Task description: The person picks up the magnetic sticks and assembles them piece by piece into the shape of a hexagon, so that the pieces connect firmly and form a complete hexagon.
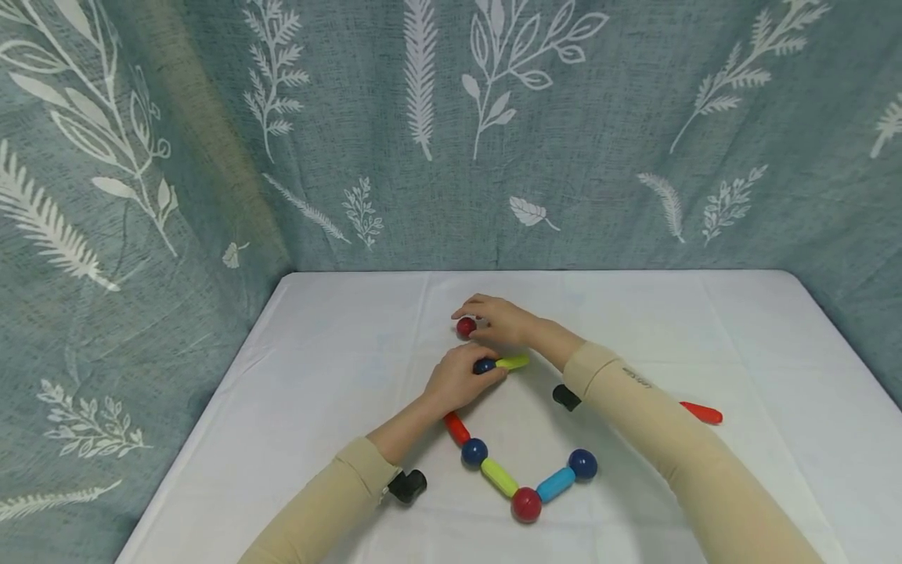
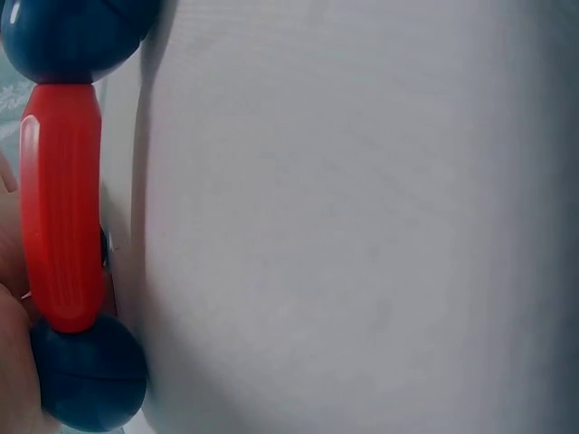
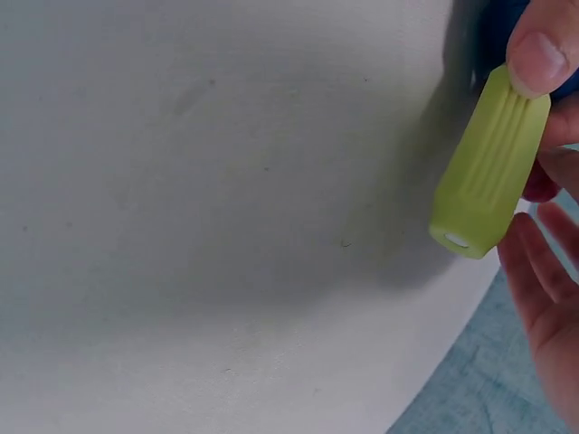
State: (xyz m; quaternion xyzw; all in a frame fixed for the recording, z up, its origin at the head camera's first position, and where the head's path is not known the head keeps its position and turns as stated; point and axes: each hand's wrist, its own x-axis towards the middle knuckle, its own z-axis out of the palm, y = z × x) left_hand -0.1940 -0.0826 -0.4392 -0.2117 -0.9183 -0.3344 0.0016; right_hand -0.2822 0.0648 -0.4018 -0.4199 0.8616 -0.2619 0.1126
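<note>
My left hand (image 1: 467, 381) grips a dark blue ball (image 1: 485, 366) joined to a yellow-green rod (image 1: 513, 363). In the right wrist view its thumb presses where the rod (image 3: 488, 172) meets the ball. Just beyond, my right hand (image 1: 502, 321) holds a red ball (image 1: 466, 327) between thumb and fingers; this ball (image 3: 541, 185) is partly hidden in the right wrist view. A red rod (image 1: 456, 428) runs out from under my left hand to another blue ball (image 1: 474, 452). The left wrist view shows that red rod (image 2: 61, 208) with a blue ball at each end.
Towards me the chain continues with a yellow-green rod (image 1: 499, 477), a red ball (image 1: 526, 505), a light blue rod (image 1: 556, 485) and a blue ball (image 1: 582, 464). A separate red piece (image 1: 703, 413) lies right of my right sleeve on the white table (image 1: 338, 345). A patterned curtain (image 1: 451, 196) hangs behind.
</note>
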